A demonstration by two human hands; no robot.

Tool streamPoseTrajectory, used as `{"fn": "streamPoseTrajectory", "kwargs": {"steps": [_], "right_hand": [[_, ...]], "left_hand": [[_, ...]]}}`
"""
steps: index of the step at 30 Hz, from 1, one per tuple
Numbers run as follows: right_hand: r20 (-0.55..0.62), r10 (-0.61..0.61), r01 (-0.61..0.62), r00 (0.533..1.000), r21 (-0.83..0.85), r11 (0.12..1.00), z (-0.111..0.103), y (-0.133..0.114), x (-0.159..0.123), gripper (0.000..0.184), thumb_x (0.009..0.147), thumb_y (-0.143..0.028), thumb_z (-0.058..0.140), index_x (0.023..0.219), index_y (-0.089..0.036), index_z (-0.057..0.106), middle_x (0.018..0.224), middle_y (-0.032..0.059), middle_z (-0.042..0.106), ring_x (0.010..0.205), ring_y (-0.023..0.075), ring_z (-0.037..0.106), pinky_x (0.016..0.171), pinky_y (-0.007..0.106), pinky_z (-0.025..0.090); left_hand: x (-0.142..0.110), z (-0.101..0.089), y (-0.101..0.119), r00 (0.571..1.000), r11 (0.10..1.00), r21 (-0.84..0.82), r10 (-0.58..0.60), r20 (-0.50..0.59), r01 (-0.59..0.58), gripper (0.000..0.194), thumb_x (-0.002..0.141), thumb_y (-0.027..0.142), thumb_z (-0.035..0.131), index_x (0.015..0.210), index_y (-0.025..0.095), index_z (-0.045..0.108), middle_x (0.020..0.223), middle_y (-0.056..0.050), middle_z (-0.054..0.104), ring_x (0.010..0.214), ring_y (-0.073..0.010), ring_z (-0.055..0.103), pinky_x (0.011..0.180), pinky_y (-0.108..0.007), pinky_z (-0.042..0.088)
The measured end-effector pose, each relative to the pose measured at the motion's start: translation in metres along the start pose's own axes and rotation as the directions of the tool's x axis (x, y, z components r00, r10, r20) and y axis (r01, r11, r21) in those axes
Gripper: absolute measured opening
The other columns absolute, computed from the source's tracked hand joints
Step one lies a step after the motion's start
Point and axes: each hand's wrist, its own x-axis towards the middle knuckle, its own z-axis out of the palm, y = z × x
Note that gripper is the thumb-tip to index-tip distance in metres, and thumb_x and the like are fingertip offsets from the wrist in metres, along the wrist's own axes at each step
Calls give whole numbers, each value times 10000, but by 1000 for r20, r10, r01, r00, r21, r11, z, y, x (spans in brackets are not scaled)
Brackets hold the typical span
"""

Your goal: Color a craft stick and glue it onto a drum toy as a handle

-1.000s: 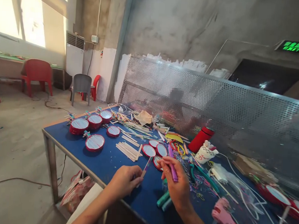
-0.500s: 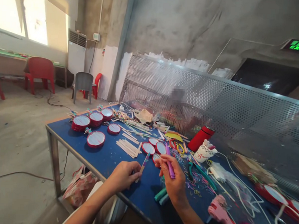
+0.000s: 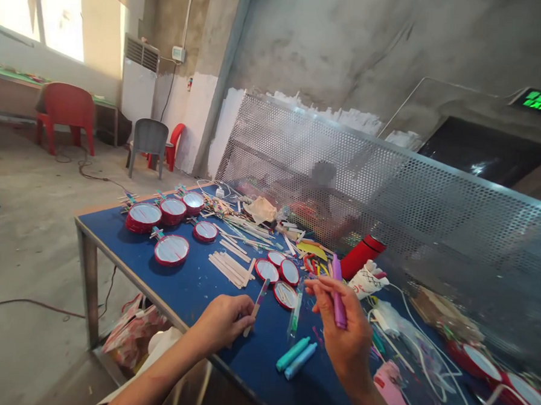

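My left hand pinches a flat wooden craft stick near its lower end; the upper part of the stick is coloured. My right hand holds a purple marker upright between thumb and fingers. On the blue table between the hands lie a green marker and a light blue marker, side by side. Just beyond, several round red-rimmed pieces with pale faces form a cluster, one with small sticks on its face. A row of plain craft sticks lies left of them.
More red-rimmed round pieces stand stacked at the table's left. A red bottle, a patterned cup of pens, and a pink glue gun are on the right. A perforated metal panel borders the far side.
My right hand has moved right with the purple marker, away from the craft stick, uncovering the green and blue markers. My left hand still holds the stick in about the same place.
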Motion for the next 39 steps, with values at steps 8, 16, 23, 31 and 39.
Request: {"fn": "streamPoseTrajectory", "kwargs": {"steps": [8, 16, 23, 31, 39], "right_hand": [[155, 59, -68, 986, 49, 996, 23, -9, 2, 178, 861, -357, 626, 986, -231, 621, 895, 44, 716, 783, 195, 703, 560, 261, 561], [213, 184, -213, 960, 126, 969, 43, -3, -11, 179, 870, -372, 615, 974, -228, 593, 811, -18, 687, 533, 100, 597, 512, 224, 524], [142, 193, -208, 971, 99, 973, 42, 6, -7, 145, 878, -353, 596, 916, -214, 576, 736, -22, 640, 523, 94, 582, 490, 208, 517], [104, 143, -155, 984, 123, 980, 42, 6, -11, 115, 868, -316, 622, 922, -216, 600, 749, -24, 638, 514, 94, 580, 504, 214, 518], [104, 64, -76, 993, 122, 990, 49, -1, -19, 93, 868, -281, 631, 931, -218, 604, 768, -25, 679, 526, 91, 612, 539, 207, 537]], "left_hand": [[0, -2, 2, 1000, 999, -17, 28, 12, -28, 135, 877, 206, 508, 803, 193, 620, 751, 47, 734, 457, -80, 553, 508, -161, 383], [6, -2, 2, 996, 998, -23, 52, 75, -51, 139, 878, 246, 523, 808, 200, 635, 696, 48, 710, 513, -90, 561, 533, -154, 389], [17, -7, -7, 976, 990, -141, 7, 216, 24, 119, 834, 237, 509, 874, 197, 614, 741, 44, 668, 439, -75, 517, 377, -133, 345], [10, -8, -8, 990, 971, -234, -27, 135, 58, 154, 825, 253, 519, 913, 178, 620, 696, 44, 654, 409, -75, 470, 381, -155, 335], [7, -7, -6, 990, 986, -153, 86, 115, -68, 112, 829, 195, 561, 746, 165, 630, 638, 38, 669, 531, -83, 522, 518, -146, 366]]}}
